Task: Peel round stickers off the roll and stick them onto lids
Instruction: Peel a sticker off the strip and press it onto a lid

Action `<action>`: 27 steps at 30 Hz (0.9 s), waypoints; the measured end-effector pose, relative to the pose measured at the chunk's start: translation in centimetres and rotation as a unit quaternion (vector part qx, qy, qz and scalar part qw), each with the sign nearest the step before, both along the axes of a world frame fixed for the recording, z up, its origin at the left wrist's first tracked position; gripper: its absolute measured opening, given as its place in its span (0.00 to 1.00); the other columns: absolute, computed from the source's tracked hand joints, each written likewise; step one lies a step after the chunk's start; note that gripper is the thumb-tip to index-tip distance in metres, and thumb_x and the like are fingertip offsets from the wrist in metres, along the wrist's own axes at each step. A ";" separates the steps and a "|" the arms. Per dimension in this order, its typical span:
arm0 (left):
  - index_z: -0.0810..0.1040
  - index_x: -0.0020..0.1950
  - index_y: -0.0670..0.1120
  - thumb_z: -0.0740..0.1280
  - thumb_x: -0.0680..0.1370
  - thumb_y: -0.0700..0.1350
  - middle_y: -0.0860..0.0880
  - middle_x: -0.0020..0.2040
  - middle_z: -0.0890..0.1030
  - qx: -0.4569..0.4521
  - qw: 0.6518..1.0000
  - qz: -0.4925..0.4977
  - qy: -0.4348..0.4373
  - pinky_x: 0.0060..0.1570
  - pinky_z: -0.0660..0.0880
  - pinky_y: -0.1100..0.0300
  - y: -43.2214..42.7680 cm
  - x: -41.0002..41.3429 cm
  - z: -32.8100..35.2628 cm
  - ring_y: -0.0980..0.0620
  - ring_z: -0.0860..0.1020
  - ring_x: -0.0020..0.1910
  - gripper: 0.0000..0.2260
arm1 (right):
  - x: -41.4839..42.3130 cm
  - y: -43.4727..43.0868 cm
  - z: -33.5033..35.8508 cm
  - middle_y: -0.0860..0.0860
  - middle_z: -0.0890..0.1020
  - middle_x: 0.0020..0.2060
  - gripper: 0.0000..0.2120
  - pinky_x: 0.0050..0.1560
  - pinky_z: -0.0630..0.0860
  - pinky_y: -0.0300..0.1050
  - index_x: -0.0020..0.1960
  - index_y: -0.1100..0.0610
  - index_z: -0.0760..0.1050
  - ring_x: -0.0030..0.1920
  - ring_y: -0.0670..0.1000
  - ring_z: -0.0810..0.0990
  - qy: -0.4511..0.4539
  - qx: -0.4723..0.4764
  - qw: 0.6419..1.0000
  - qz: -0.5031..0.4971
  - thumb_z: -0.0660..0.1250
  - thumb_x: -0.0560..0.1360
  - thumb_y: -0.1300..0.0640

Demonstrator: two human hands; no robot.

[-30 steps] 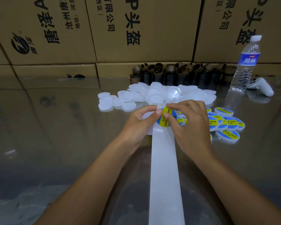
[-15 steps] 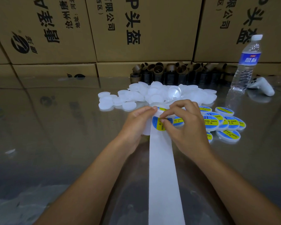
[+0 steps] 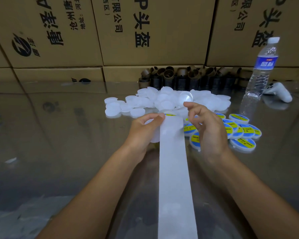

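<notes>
Head view: a white strip (image 3: 174, 169) is seen running up the worktop (image 3: 59, 135) from the near edge to the hands.
Left hand (image 3: 145, 133): the strip's far end is gripped, with the thumb pressed on top; a yellow sticker (image 3: 170, 115) edge shows just past the thumb.
Right hand (image 3: 209, 131): held raised just right of the strip, fingers loosely curled, nothing held.
Stickered lids (image 3: 243, 131): clustered beside the right hand.
Plain lids (image 3: 145, 102): piled just beyond the hands.
Far edge: cores (image 3: 179, 76), a bottle (image 3: 262, 69) and boxes (image 3: 145, 31) are ranged behind.
</notes>
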State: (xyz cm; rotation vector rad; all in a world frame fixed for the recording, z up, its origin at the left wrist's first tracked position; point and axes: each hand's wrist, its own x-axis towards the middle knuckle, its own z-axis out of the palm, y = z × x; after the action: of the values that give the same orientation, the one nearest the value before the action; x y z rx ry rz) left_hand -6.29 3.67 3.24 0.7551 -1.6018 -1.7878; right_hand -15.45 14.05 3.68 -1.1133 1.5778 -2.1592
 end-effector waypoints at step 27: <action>0.75 0.46 0.42 0.60 0.79 0.53 0.42 0.40 0.83 0.247 0.916 -0.153 0.276 0.36 0.80 0.55 -1.1 1.3 1.8 0.45 0.82 0.36 0.14 | 0.0 0.1 0.7 0.47 0.79 0.37 0.22 0.44 0.74 0.40 0.48 0.43 0.76 0.39 0.47 0.78 -0.016 -0.044 0.996 -0.077 0.59 0.73 0.71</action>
State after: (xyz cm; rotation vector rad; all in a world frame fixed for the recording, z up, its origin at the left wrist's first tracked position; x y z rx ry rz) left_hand -5.03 2.52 5.03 0.1559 -0.9311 -2.4064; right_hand -15.42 14.18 4.37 -1.0055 1.6173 -2.3528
